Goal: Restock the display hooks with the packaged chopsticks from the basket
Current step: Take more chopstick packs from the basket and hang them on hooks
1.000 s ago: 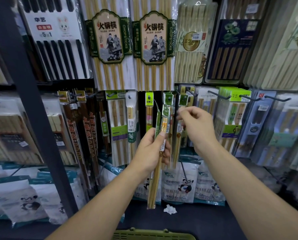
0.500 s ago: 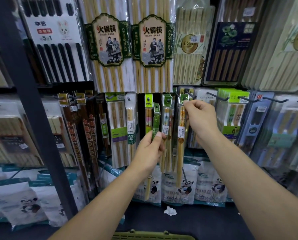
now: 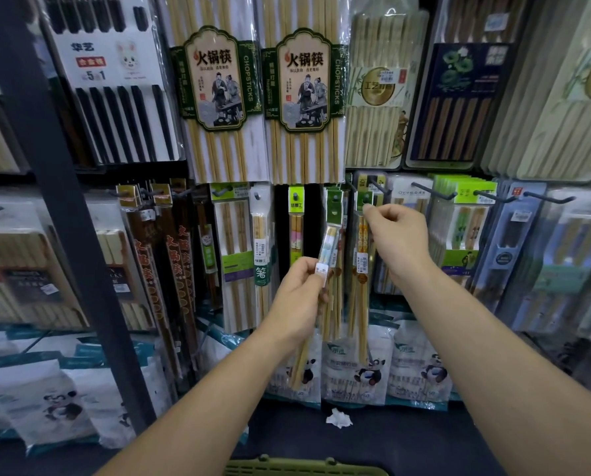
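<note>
Our left grip [image 3: 301, 293] curls around a tilted chopstick pack [image 3: 327, 250], whose green top is up by the display hooks [image 3: 431, 190]. Our right grip [image 3: 397, 238] pinches the header of a hanging pack [image 3: 362, 266] just beside it. The basket [image 3: 304, 468] is below.

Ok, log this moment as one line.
left hand: holds chopstick pack, not yet hung | right hand: pinches top of hanging pack | basket: at bottom edge
</note>
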